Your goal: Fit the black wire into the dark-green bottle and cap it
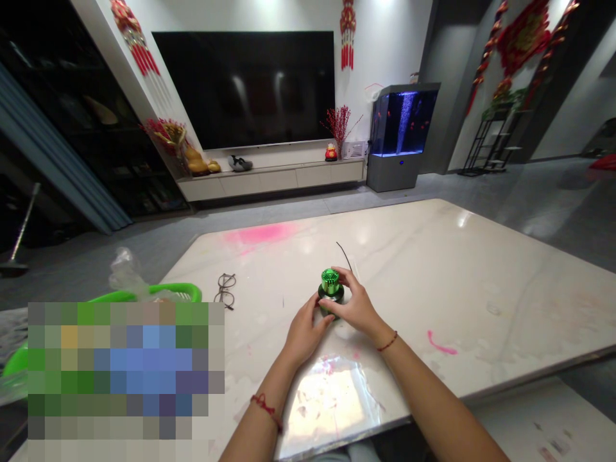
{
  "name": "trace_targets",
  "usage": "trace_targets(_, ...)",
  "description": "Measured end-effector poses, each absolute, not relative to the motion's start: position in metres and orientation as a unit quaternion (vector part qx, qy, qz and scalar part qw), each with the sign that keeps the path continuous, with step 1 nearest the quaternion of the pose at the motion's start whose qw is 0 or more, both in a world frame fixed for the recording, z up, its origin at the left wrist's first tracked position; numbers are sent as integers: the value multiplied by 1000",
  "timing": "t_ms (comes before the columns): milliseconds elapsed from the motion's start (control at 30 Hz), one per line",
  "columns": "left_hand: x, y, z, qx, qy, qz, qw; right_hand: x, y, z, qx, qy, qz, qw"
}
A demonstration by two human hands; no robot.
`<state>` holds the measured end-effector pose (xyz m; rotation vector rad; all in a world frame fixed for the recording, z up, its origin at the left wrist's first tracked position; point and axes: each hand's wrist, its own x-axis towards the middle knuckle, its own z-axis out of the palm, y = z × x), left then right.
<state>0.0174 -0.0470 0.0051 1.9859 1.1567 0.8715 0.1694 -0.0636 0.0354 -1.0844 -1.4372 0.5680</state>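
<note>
Between my hands, at the middle of the marble-patterned table (pixel 409 256), is a small round device (pixel 330 280) with a shiny green, slotted top and a dark, wider collar below. Its exact kind cannot be made out. My left hand (pixel 307 330) wraps the lower part from the left. Fingers of my right hand (pixel 355 303) curl round its right side, the thumb across the front. Much of its lower body is hidden by the fingers. A thin black cord (pixel 344 254) lies just behind the right hand. Red string bracelets circle both wrists.
Eyeglasses (pixel 225 292) lie on the table to the left. A green basket (pixel 192 290) with clear plastic stands at the left, partly covered by a blurred patch. Pink stains (pixel 262 232) mark the tabletop. Beyond are a TV (pixel 250 86), a low cabinet (pixel 269 181) and a fish tank (pixel 403 125).
</note>
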Motion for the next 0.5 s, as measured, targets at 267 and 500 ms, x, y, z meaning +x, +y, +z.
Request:
trace_targets(267, 18, -48, 5, 764, 430, 339, 342, 160, -60, 28, -491, -613, 178, 593)
trace_targets(500, 18, -48, 6, 766, 439, 334, 329, 156, -60, 26, -505, -611, 143, 593)
